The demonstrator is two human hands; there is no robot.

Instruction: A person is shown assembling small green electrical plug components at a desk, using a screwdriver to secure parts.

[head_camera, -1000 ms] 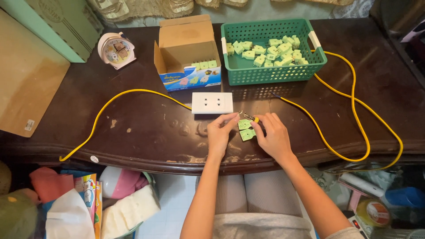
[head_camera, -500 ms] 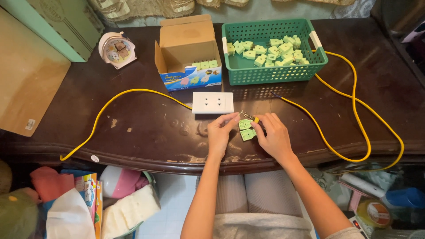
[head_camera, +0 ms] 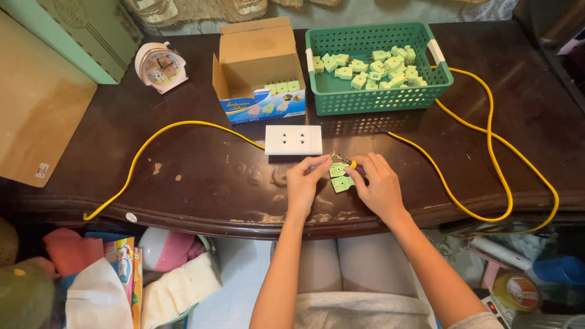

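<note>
On a worn dark wooden counter [head_camera: 201,176], a green plastic mesh basket [head_camera: 378,100] holds a heap of pale green plugs, an open cardboard box [head_camera: 259,67] only a few, suggesting most sorting remains. A yellow cable [head_camera: 487,152] loops past a white socket plate [head_camera: 294,139]. Left hand [head_camera: 304,186] and right hand [head_camera: 379,186] pinch their fingers on two angular green plugs [head_camera: 340,176] at the front edge.

We record both forearms bare to the elbow, with the left hand [head_camera: 303,186] and right hand [head_camera: 379,186] free of rings or gloves. Legs are clad in light grey ribbed fabric (snug fit); a pale sleeve edge shows at the lower right.
</note>
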